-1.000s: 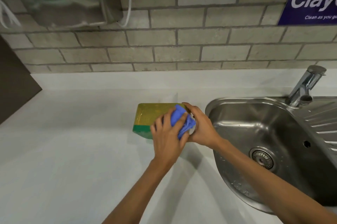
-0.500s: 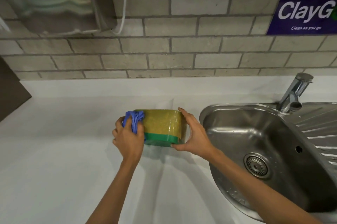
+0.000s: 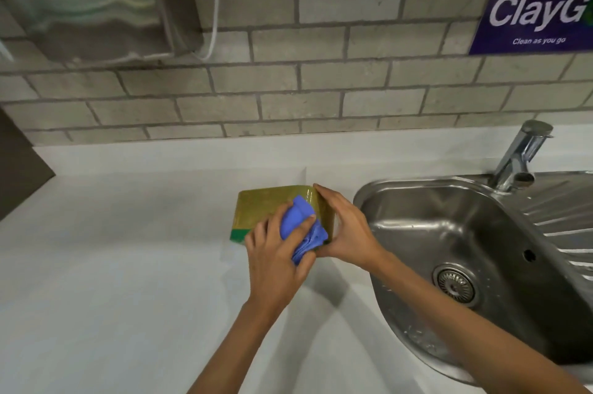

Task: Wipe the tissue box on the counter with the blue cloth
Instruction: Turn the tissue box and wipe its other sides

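Since half a second ago my left hand (image 3: 276,265) crossed from the box's (image 3: 260,210) left end to its right | left grip clenched on cloth (image 3: 303,233) | right hand (image 3: 345,230) clasps box's right end | box on bench (image 3: 112,265), beside sink (image 3: 362,201); open bench left | box's near-right corner hidden.

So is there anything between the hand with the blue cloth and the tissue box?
Nothing visible. The left hand presses the blue cloth straight onto the tissue box, near its right end, while the right hand steadies that end.
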Demonstrator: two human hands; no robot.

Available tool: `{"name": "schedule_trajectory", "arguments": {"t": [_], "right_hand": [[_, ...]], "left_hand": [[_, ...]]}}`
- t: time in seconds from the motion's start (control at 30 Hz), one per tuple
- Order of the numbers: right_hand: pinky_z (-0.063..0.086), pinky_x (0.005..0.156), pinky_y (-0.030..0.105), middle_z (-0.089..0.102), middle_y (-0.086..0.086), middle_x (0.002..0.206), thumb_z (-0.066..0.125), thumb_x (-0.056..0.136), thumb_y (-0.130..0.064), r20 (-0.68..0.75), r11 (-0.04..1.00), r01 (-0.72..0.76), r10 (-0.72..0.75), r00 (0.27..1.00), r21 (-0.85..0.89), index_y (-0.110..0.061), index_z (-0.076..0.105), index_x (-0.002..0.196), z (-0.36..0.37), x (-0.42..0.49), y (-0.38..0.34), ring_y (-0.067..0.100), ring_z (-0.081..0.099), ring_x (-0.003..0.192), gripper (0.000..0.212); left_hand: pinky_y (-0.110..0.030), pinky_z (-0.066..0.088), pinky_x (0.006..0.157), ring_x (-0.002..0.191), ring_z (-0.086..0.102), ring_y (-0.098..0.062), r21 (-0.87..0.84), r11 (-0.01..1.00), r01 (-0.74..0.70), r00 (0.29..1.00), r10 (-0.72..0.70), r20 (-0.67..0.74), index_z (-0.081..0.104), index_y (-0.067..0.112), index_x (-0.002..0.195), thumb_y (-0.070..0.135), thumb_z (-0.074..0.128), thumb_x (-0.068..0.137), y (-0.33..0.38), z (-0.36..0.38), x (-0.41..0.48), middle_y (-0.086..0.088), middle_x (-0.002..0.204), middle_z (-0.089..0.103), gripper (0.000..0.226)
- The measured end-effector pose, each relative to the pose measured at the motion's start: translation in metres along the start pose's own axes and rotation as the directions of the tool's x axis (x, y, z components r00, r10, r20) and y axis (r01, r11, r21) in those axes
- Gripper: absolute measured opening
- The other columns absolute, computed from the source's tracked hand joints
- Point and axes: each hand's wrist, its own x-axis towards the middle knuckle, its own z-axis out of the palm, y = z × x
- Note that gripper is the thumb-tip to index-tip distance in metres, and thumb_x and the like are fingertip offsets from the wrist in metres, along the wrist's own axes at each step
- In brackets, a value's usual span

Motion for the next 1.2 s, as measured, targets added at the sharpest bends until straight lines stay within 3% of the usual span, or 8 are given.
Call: {"name": "schedule_trajectory", "arguments": {"t": [0.33,0.5,0.6,0.7,0.87,0.97,1.07,1.2], "right_hand": [[0.025,0.091,-0.007,0.044,-0.016,0.130,0.085,0.050,-0.030,0.030,0.997,-0.065,0.064,0.997,0.032,-0.024,0.031,0.141,0.000,-0.005,0.018,-0.002,0.044,0.115,0.105],[0.033,0.087,-0.004,0.046,-0.016,0.128,0.083,0.052,-0.028,0.045,0.998,-0.036,0.034,0.998,0.043,-0.024,0.032,0.138,0.007,-0.005,0.020,-0.002,0.048,0.109,0.100],[0.033,0.086,-0.004,0.045,-0.016,0.125,0.083,0.052,-0.026,0.045,0.999,-0.017,0.016,0.999,0.027,-0.027,0.031,0.136,0.007,-0.007,0.025,-0.004,0.047,0.107,0.098],[0.031,0.084,-0.006,0.042,-0.019,0.127,0.081,0.054,-0.028,0.054,1.000,-0.024,0.023,0.998,0.008,-0.035,0.027,0.135,0.008,-0.006,0.026,-0.009,0.043,0.108,0.098],[0.029,0.101,0.005,0.011,-0.017,0.152,0.079,0.064,-0.013,0.100,1.000,0.024,-0.021,0.995,-0.020,-0.057,0.005,0.133,0.007,-0.004,0.029,-0.001,0.019,0.137,0.110],[0.051,0.095,0.030,0.011,-0.003,0.158,0.074,0.069,-0.008,0.097,0.996,-0.052,0.060,0.994,-0.079,-0.047,0.002,0.141,0.005,-0.005,0.030,0.030,0.042,0.128,0.109],[0.048,0.089,0.013,0.037,-0.005,0.141,0.072,0.070,-0.006,0.165,0.993,-0.112,0.107,0.980,0.022,-0.040,-0.003,0.143,0.000,-0.009,0.028,0.023,0.050,0.121,0.110],[0.048,0.096,0.038,0.044,0.006,0.140,0.067,0.073,-0.014,0.217,0.962,-0.240,0.208,0.954,0.130,-0.036,-0.007,0.147,-0.006,-0.020,0.026,0.030,0.051,0.122,0.106]], "left_hand": [[-0.042,0.043,0.081,0.098,0.057,-0.040,-0.160,0.965,0.206,0.964,-0.228,-0.135,0.069,0.018,0.112,0.027,0.048,0.071,-0.028,-0.001,-0.019,-0.019,0.124,0.058,0.047],[-0.041,0.047,0.078,0.099,0.059,-0.032,0.040,0.995,0.095,0.993,-0.092,-0.069,0.067,0.024,0.116,0.035,0.049,0.072,0.004,0.011,0.005,-0.015,0.121,0.063,0.049],[-0.044,0.044,0.084,0.103,0.058,-0.038,0.031,0.965,0.259,0.963,-0.255,-0.090,0.063,0.021,0.121,0.034,0.044,0.075,-0.013,0.016,0.006,-0.016,0.128,0.058,0.051],[-0.043,0.037,0.094,0.119,0.045,-0.033,-0.125,0.833,0.539,0.826,-0.552,-0.118,0.055,0.017,0.128,0.027,0.047,0.084,-0.037,0.017,0.011,-0.012,0.141,0.044,0.046],[-0.036,0.044,0.082,0.097,0.059,-0.032,-0.592,0.424,0.686,0.551,-0.834,0.041,0.059,0.006,0.101,0.024,0.047,0.092,-0.065,0.003,0.024,-0.017,0.103,0.062,0.023],[-0.041,0.046,0.088,0.092,0.056,-0.026,-0.669,0.273,0.691,0.523,-0.828,0.203,0.058,0.013,0.100,0.023,0.047,0.092,-0.073,-0.001,0.021,-0.005,0.089,0.060,0.017],[-0.034,0.043,0.077,0.085,0.054,-0.025,-0.675,0.251,0.694,0.527,-0.816,0.238,0.054,0.015,0.092,0.020,0.048,0.092,-0.075,0.002,0.020,0.002,0.075,0.055,0.008],[-0.031,0.041,0.076,0.076,0.052,-0.016,-0.699,0.215,0.682,0.523,-0.812,0.260,0.053,0.014,0.094,0.018,0.049,0.091,-0.073,0.006,0.021,0.005,0.074,0.054,0.006]]}}
